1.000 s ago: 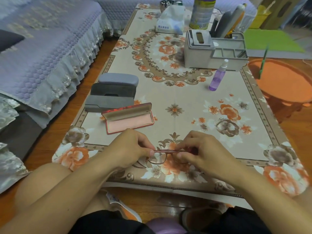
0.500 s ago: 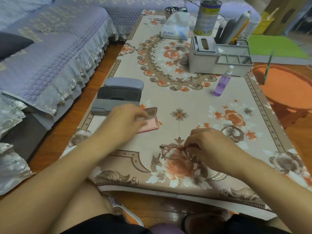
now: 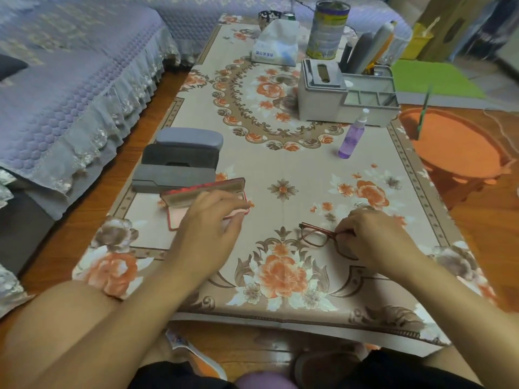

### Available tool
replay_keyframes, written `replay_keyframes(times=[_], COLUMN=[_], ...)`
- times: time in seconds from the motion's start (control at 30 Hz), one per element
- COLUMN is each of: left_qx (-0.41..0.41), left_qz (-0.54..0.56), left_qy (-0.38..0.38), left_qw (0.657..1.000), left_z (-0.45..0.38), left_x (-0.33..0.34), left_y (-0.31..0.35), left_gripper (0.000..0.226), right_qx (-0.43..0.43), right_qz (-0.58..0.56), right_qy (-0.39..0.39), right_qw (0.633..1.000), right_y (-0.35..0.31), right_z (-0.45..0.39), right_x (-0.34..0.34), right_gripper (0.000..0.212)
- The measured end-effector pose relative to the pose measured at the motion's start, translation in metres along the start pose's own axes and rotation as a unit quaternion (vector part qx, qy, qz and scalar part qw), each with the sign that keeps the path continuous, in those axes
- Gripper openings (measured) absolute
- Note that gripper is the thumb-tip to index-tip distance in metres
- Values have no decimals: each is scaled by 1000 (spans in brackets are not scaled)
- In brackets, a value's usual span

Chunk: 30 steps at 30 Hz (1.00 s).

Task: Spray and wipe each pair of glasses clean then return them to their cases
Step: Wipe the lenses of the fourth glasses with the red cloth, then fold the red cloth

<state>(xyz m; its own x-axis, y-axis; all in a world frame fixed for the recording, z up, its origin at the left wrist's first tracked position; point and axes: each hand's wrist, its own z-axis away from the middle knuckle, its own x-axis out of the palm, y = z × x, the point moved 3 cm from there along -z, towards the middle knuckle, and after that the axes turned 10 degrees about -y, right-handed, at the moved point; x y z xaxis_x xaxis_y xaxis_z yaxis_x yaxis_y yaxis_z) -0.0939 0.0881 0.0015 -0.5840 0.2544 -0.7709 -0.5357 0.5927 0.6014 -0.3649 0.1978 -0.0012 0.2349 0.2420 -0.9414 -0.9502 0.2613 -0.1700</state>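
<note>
Going left to right, we count four cases along the left edge of the surface (image 3: 280, 164): three grey cases (image 3: 179, 161) lying shut, one behind the other, and a red case (image 3: 202, 189) nearest us, lying open with its pink lining showing. We cannot see inside the grey ones, so we cannot tell whether they hold glasses.

Our left hand (image 3: 207, 220) hovers over the red case, its fingers loosely curled. Something pale sits near the fingertips, perhaps a cloth or just the lining; we cannot tell whether the fingers are grasping anything.

Near the front edge, right of centre, lies the one pair of glasses (image 3: 318, 237) in view, red-framed and resting on the surface. Our right hand (image 3: 373, 237) pinches one end of the frame between its fingers.

Towards the right edge, further back, stands a single purple spray bottle (image 3: 352, 136), untouched, just in front of a grey organiser (image 3: 345, 99).

We judge the task to be at its start or between pairs: this pair is out of its case, not yet sprayed as far as we can see, and the bottle stands well apart from both hands. Spraying, wiping and returning this pair remain, and likely the grey cases too.
</note>
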Motion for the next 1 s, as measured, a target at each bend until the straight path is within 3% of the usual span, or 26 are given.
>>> replay_keyframes(times=[0.07, 0.1, 0.17, 0.2, 0.27, 0.33, 0.43, 0.47, 0.6, 0.77, 0.83, 1.0], left_qx=[-45, -79, -134, -148, -152, -153, -145, -139, -127, -112, -111, -116], left_qz=[89, 138, 212, 231, 240, 236, 232, 228, 190, 143, 139, 137], left_qy=[28, 40, 58, 59, 49, 37, 27, 24, 4, -20, -18, -23], left_qw=[995, 986, 966, 960, 958, 959, 961, 963, 974, 983, 984, 983], left_z=[11, 17, 26, 30, 32, 31, 32, 33, 32, 30, 30, 29], left_x=[18, 25, 35, 40, 43, 42, 41, 41, 48, 52, 52, 53], left_y=[1, 0, -4, -6, -9, -10, -10, -10, -9, -7, -7, -8], left_gripper=[23, 25, 30, 32, 33, 31, 29, 28, 26, 22, 22, 23], right_qx=[38, 53, 91, 99, 97, 99, 150, 165, 176, 153, 148, 153], right_qz=[-119, -253, -542, -622, -683, -690, -677, -658, -485, -369, -363, -452], right_qy=[-18, -33, -97, -139, -207, -252, -237, -215, -113, -116, -115, -130], right_qw=[992, 965, 830, 764, 694, 671, 681, 703, 849, 909, 913, 869], right_y=[-3, -5, -14, -20, -33, -41, -40, -38, -36, -37, -34, -21], right_z=[0, 0, 0, 0, -3, -9, -15, -17, -23, -27, -28, -15], right_x=[-2, -3, -1, 2, 11, 23, 33, 34, 24, 22, 23, 19], right_gripper=[17, 13, 17, 23, 33, 30, 19, 17, 12, 15, 16, 27])
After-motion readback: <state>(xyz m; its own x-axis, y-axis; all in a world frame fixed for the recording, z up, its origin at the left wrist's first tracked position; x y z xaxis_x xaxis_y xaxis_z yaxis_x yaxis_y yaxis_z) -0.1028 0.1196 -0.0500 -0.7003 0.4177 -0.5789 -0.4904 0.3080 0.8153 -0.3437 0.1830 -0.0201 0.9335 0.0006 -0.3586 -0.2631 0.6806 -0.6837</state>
